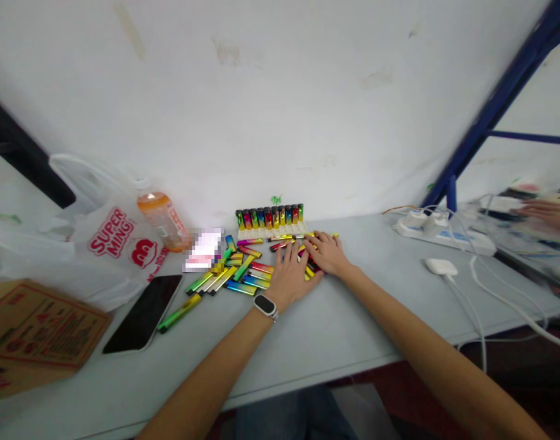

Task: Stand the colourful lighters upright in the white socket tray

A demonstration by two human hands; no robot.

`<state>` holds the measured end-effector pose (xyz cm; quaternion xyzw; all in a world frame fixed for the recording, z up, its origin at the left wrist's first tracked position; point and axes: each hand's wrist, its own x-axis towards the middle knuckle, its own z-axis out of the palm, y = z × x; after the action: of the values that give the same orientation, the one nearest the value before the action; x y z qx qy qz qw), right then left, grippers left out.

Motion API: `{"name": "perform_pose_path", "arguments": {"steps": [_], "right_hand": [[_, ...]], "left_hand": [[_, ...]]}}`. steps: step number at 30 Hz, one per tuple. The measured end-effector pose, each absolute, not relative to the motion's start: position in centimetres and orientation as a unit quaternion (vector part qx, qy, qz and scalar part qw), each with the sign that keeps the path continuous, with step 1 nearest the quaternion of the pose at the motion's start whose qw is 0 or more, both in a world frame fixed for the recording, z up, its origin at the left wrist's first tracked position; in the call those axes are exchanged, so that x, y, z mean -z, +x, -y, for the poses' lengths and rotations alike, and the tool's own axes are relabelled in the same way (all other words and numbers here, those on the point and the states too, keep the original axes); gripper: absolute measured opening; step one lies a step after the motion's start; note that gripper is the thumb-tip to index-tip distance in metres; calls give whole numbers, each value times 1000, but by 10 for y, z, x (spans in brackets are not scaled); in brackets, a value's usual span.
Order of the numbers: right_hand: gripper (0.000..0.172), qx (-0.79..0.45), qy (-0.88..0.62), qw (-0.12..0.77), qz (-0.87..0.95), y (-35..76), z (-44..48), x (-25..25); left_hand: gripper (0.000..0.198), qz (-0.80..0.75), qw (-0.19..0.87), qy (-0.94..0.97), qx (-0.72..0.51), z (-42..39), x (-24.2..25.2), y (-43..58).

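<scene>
Colourful metallic lighters point(241, 269) lie scattered on the grey tabletop. Over the right part of this pile rests my left hand point(289, 274), palm down with fingers stretched out and a smart band on its wrist. My right hand point(326, 252) lies flat beside it, fingers extended over more lighters, close to the left fingers. What is beneath both palms is partly hidden. Behind the pile, a white holder point(247, 234) carries a row of upright lighters point(267, 217) with black tops.
Left of the lighters are a phone point(145, 313), a cardboard box point(41, 333), a white plastic bag point(92, 244), an orange drink bottle point(163, 217) and a pixelated card point(203, 249). At right sit a power strip point(467, 237) and a white charger point(441, 267) with cables. Another person's hand point(550, 214) shows far right.
</scene>
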<state>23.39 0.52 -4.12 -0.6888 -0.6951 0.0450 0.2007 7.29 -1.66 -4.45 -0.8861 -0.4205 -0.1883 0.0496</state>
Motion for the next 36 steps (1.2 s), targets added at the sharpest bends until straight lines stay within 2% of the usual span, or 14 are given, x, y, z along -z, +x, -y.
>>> {"name": "perform_pose_path", "arguments": {"steps": [7,16,19,23,27,29,33,36], "right_hand": [[46,-74,-679,263,681,202,0,46],[38,-142,-611,389,675,180,-22,57],[43,-190,-581,402,682,191,-23,53],[51,-169,-600,336,706,215,-21,37],[42,-49,-620,171,764,234,-25,18],[36,-10,-599,117,792,239,-30,12],[26,0,-563,87,822,240,-38,6],[21,-26,-551,125,825,236,-39,9]], "left_hand": [[55,420,60,-883,199,20,33,44],[43,448,29,-867,218,9,35,17],[40,453,17,-864,219,8,32,14],[36,460,14,-861,216,7,29,14],[35,462,21,-861,214,5,27,16],[34,459,23,-861,218,5,26,18],[30,458,24,-859,230,7,22,20],[26,456,18,-853,254,8,20,19]]}}
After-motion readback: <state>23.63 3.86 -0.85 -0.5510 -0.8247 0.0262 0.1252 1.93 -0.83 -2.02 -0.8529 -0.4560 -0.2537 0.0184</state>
